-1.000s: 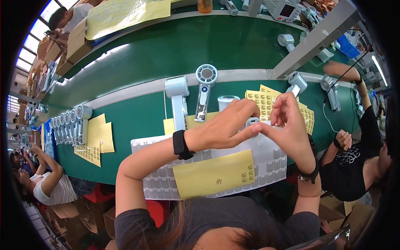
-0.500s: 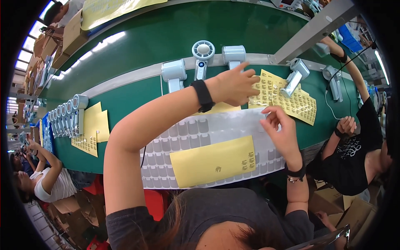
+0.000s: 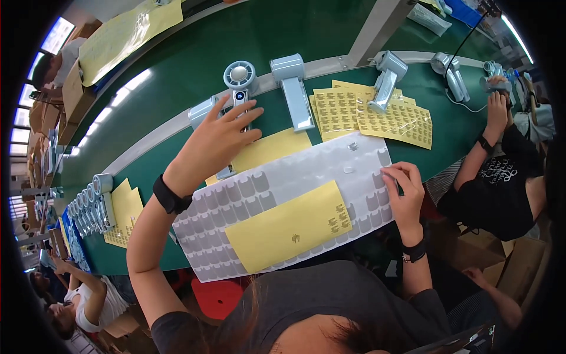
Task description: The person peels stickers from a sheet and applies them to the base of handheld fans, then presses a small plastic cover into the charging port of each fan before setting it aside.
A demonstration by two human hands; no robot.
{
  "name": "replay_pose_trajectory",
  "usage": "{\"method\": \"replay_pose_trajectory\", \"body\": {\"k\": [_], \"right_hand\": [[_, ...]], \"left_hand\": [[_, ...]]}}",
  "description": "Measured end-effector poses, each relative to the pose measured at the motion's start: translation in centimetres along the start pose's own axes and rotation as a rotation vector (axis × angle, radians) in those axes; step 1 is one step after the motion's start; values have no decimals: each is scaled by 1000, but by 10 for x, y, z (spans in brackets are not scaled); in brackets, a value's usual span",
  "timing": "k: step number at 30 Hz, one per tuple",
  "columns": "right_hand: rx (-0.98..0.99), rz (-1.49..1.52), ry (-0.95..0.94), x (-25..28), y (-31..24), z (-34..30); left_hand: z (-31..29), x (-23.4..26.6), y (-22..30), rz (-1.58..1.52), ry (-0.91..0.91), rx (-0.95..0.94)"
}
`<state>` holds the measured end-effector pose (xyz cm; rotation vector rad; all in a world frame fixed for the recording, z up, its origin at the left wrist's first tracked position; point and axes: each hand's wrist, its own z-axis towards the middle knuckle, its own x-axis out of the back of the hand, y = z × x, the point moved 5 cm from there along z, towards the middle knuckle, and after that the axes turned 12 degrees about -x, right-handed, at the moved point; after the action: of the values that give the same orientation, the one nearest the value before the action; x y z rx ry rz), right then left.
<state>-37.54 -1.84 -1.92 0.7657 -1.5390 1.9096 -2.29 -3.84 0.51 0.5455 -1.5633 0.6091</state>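
Note:
My left hand [image 3: 219, 137] has its fingers spread. It hovers over the handle of a light-blue handheld fan [image 3: 240, 75], whose round head faces up, and hides part of that handle. Another light-blue handheld fan [image 3: 296, 94] lies just right of it. My right hand [image 3: 407, 192] is at the right end of a white sheet with grey die-cut stickers [image 3: 250, 197]. Its thumb and forefinger are pinched together; whatever is between them is too small to make out. A yellow sticker sheet [image 3: 289, 227], mostly bare with a few labels at one end, lies on the white sheet.
Yellow label sheets [image 3: 336, 109] lie beyond the white sheet, a handheld fan [image 3: 386, 82] on top. A row of fans [image 3: 88, 206] stands at the left. A metal post [image 3: 377, 32] rises behind. At the right, a co-worker's hand [image 3: 498, 109] is beside more fans.
My left hand has moved left from near the yellow label sheets to the round-headed fan. My right hand stays pinched at the white sheet's right end. The view has shifted and tilted.

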Motion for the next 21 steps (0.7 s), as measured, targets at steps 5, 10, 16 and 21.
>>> {"method": "replay_pose_trajectory", "body": {"k": [5, 10, 16, 21], "right_hand": [[35, -77, 6, -2, 2, -2], [36, -36, 29, -5, 3, -3], [109, -98, 84, -4, -3, -9], [33, 19, -20, 1, -1, -5]], "left_hand": [[7, 1, 2, -204, 66, -27], [-2, 10, -10, -253, 33, 31], [-6, 5, -12, -243, -17, 51], [1, -4, -16, -203, -28, 42]]}}
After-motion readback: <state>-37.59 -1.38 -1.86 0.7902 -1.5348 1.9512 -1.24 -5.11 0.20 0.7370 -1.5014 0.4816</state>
